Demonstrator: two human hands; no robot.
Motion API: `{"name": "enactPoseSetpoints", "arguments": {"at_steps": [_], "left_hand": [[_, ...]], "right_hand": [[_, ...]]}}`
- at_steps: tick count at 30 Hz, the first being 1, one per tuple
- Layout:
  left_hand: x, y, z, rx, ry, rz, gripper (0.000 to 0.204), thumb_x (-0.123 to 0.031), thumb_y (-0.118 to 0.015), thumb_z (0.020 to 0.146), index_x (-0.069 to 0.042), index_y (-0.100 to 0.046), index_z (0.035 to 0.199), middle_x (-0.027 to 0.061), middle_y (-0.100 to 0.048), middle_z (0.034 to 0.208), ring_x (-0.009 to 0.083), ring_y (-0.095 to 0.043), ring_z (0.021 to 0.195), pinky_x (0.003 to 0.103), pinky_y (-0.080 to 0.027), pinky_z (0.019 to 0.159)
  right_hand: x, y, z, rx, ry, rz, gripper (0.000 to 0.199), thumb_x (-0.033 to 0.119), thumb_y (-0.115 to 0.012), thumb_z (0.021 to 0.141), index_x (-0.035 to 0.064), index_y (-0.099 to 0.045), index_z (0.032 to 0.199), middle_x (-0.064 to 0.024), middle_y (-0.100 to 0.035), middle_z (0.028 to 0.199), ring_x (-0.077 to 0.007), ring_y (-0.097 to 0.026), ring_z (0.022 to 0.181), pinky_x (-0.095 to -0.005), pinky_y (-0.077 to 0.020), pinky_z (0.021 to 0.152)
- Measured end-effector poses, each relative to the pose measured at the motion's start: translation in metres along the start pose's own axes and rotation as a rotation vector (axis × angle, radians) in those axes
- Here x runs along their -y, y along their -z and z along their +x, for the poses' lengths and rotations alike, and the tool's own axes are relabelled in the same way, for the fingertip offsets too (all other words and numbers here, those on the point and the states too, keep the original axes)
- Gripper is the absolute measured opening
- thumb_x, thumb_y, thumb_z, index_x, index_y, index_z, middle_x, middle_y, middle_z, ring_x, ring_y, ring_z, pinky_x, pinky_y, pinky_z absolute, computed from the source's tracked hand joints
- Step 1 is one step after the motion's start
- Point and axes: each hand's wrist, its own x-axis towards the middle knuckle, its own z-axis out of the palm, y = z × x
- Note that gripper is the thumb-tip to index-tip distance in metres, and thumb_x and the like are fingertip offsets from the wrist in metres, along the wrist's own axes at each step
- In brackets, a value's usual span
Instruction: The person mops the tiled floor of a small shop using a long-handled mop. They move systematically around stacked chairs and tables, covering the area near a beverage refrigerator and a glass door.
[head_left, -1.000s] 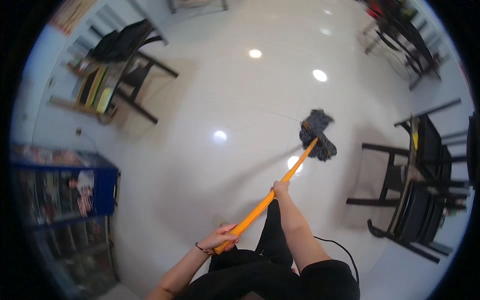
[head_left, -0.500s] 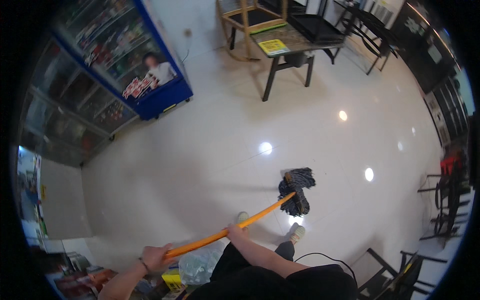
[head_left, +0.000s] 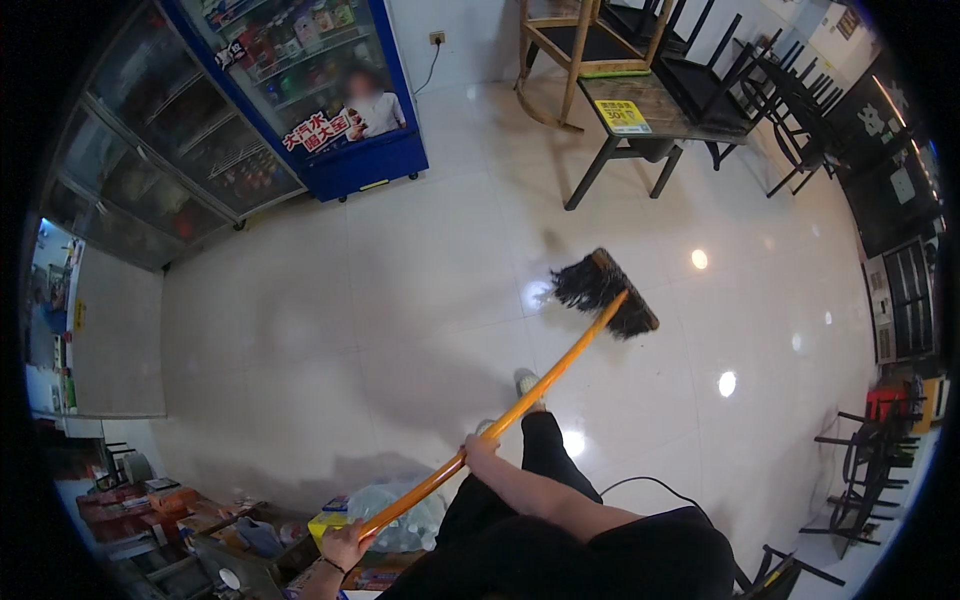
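A mop with a long orange handle (head_left: 540, 385) slants from the lower left up toward the right, held in both my hands. Its dark, stringy head (head_left: 606, 292) is out ahead of my feet, over the pale glossy tiles. My left hand (head_left: 346, 543) is wrapped round the handle's end, low on the left, with a dark band at the wrist. Farther along, my right hand (head_left: 481, 452) grips the shaft near the middle of my body. Whether the strands press on the floor or hang just above it I cannot tell.
A blue-framed drinks fridge (head_left: 370, 165) stands far left beside a glass-doored cabinet (head_left: 160, 130). A wooden table (head_left: 665, 118) with chairs stacked on it is ahead. More dark chairs (head_left: 865, 460) line the right. Boxes and a clear plastic bag (head_left: 400, 515) lie by my left side.
The mop head has swung forward, away from my feet, and turned. My left hand has shifted right and down, and the handle is steeper. The view has shifted, and one foot has stepped forward.
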Motion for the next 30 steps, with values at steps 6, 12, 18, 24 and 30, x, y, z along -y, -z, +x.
{"name": "enactPoseSetpoints", "arguments": {"at_steps": [6, 12, 18, 24, 30], "left_hand": [[-0.111, 0.055, 0.102, -0.154, 0.152, -0.044, 0.030, -0.036, -0.055, 0.073, -0.009, -0.050, 0.085, 0.0061, -0.053, 0.056, 0.0240, -0.051, 0.047, 0.035, -0.034, 0.047], [-0.206, 0.106, 0.269, 0.190, 0.267, -1.120, 0.028, -0.022, -0.047, 0.081, -0.007, -0.044, 0.104, 0.0123, -0.054, 0.082, 0.0198, -0.055, 0.068, 0.029, -0.045, 0.059], [-0.244, 0.077, 0.364, 0.699, 0.529, -2.672, 0.037, -0.013, -0.043, 0.083, -0.006, -0.031, 0.117, 0.0090, -0.049, 0.088, 0.0096, -0.047, 0.062, 0.017, -0.041, 0.051], [-0.212, 0.035, 0.282, 0.541, 0.604, -2.410, 0.027, -0.013, -0.045, 0.082, -0.004, -0.036, 0.106, 0.0075, -0.047, 0.078, 0.0080, -0.041, 0.049, 0.017, -0.036, 0.040], [-0.166, 0.020, 0.113, 0.421, 0.878, -2.260, 0.030, -0.014, -0.046, 0.082, -0.005, -0.039, 0.110, 0.0055, -0.049, 0.079, 0.0106, -0.045, 0.053, 0.020, -0.039, 0.044]], "right_hand": [[0.150, 0.009, 0.020, 0.045, 0.028, 0.168, 0.027, 0.000, -0.049, 0.070, -0.0010, -0.034, 0.092, -0.0153, -0.047, 0.071, -0.0271, -0.051, 0.052, -0.0372, -0.0456, 0.043], [0.296, 0.044, 0.085, 0.367, 0.093, 0.181, 0.024, 0.004, -0.050, 0.074, -0.0018, -0.034, 0.092, -0.0149, -0.045, 0.075, -0.0248, -0.051, 0.053, -0.0367, -0.0476, 0.043], [0.345, 0.053, 0.060, 0.285, 0.242, -0.289, 0.047, 0.003, -0.053, 0.073, -0.0012, -0.017, 0.103, -0.0184, -0.046, 0.080, -0.0279, -0.055, 0.062, -0.0396, -0.0513, 0.045], [0.265, 0.045, 0.095, 0.360, 0.341, -1.089, 0.051, 0.008, -0.052, 0.071, -0.0055, -0.019, 0.107, -0.0180, -0.050, 0.078, -0.0231, -0.058, 0.060, -0.0330, -0.0503, 0.047], [0.081, 0.015, 0.011, 0.390, 0.245, -0.934, 0.055, 0.013, -0.050, 0.069, -0.0114, -0.018, 0.105, -0.0172, -0.051, 0.080, -0.0225, -0.057, 0.066, -0.0313, -0.0478, 0.051]]}}
